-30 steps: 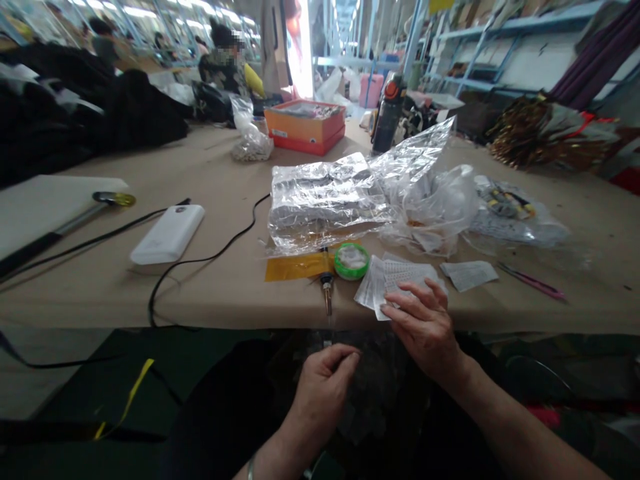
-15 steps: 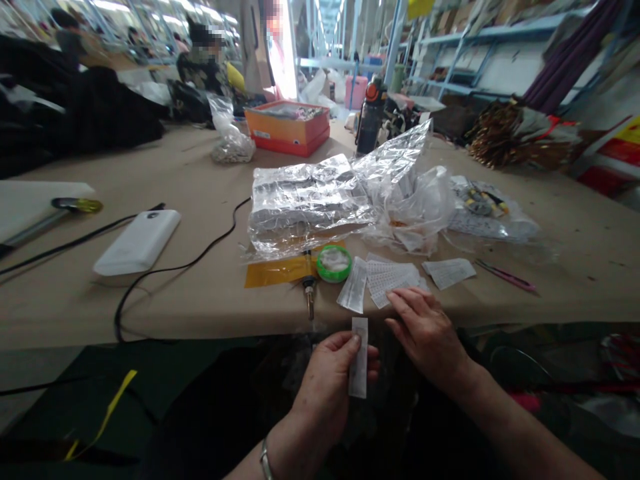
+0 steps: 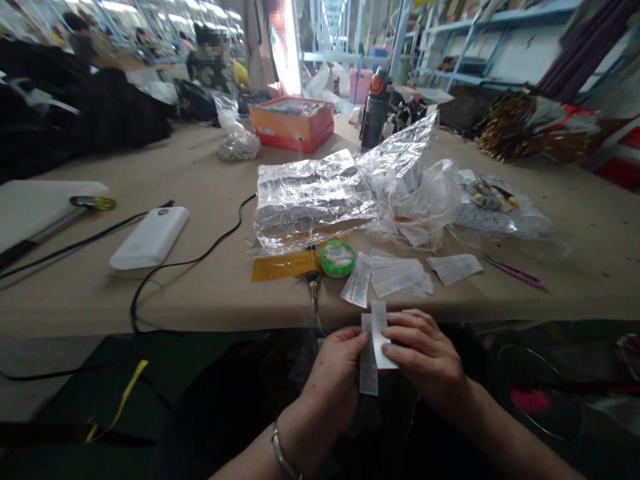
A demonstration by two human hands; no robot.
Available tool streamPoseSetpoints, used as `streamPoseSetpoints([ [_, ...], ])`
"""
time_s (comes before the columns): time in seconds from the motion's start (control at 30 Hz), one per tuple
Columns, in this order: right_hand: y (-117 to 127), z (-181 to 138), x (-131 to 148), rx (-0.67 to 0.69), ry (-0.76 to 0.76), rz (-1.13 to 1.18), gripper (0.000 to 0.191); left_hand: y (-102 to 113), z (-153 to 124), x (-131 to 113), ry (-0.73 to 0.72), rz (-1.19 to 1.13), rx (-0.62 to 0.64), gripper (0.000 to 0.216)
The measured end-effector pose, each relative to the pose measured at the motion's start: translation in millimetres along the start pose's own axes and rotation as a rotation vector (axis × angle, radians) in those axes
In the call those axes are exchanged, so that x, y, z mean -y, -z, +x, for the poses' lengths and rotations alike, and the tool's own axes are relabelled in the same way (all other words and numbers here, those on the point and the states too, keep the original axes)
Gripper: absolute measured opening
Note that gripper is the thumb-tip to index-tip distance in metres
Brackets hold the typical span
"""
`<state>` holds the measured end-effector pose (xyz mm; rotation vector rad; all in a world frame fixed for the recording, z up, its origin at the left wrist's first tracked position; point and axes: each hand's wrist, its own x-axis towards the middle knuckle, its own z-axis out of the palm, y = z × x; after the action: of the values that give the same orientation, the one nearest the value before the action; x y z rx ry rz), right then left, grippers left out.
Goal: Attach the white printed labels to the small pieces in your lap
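Pinching a narrow white packet [image 3: 369, 375] in my left hand [image 3: 334, 381], fingers closed on it, I grasp a second packet [image 3: 383, 339] with my right hand [image 3: 431, 359], overlapping the first, just below the table [image 3: 200, 297] edge. Loose packets [image 3: 396, 275] lie on the table nearby.

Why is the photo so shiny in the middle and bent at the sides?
Head view: light glares off the crinkled plastic bags; the doorway is blown out; the wide lens bows the shelves at the edge; the left hand, right hand and white strips look sharp.
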<state>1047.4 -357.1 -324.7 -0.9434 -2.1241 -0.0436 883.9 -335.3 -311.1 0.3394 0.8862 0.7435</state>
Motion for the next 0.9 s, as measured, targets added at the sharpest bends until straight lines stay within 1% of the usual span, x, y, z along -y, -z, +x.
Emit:
streamPoseSetpoints([
  [0.07,-3.8,-3.4,9.4,0.053,0.043,0.040,0.013,1.0,0.0,1.4,-0.027,-0.060,0.043,0.010],
  [0.13,-7.7,-6.8,13.7,0.075,0.068,0.058,0.012,1.7,-0.2,3.3,-0.025,-0.103,0.049,0.010],
  [0.2,-10.3,-9.0,14.8,0.085,0.071,0.062,0.012,2.0,-0.5,5.6,-0.022,-0.129,0.053,0.013],
  [0.3,-11.2,-8.8,18.3,0.115,0.061,0.056,0.014,2.1,-0.6,8.9,-0.022,-0.106,0.062,0.016],
  [0.4,-7.7,-6.2,23.4,0.141,0.060,0.057,0.015,2.3,-0.1,10.7,-0.026,-0.091,0.045,0.015],
  [0.47,-1.2,-5.7,19.9,0.140,0.045,0.057,0.017,2.2,0.0,10.3,-0.016,-0.075,0.009,0.014],
  [0.53,10.0,-8.0,5.2,0.116,-0.033,0.003,0.028,1.7,-0.4,8.6,0.009,-0.022,-0.059,0.013],
  [0.57,17.4,-10.3,-6.1,0.096,-0.106,-0.067,0.035,1.4,-0.7,7.5,0.025,0.013,-0.097,0.012],
  [0.63,33.6,-17.0,-33.1,0.060,-0.284,-0.290,0.047,0.8,-1.6,5.9,0.046,0.071,-0.154,0.011],
  [0.7,48.3,-25.4,-58.3,0.093,-0.414,-0.513,0.061,0.0,-2.8,5.7,0.055,0.099,-0.168,0.012],
  [0.73,53.9,-29.8,-68.0,0.141,-0.440,-0.587,0.064,-0.5,-3.6,6.1,0.058,0.103,-0.165,0.012],
  [0.77,58.0,-34.0,-75.1,0.194,-0.443,-0.628,0.064,-1.0,-4.4,6.7,0.062,0.106,-0.163,0.012],
  [0.83,62.6,-41.6,-82.1,0.263,-0.406,-0.640,0.052,-2.4,-6.2,8.1,0.064,0.114,-0.172,0.011],
  [0.9,64.7,-48.0,-83.4,0.245,-0.356,-0.608,0.041,-3.7,-7.7,8.8,0.065,0.126,-0.186,0.010],
])
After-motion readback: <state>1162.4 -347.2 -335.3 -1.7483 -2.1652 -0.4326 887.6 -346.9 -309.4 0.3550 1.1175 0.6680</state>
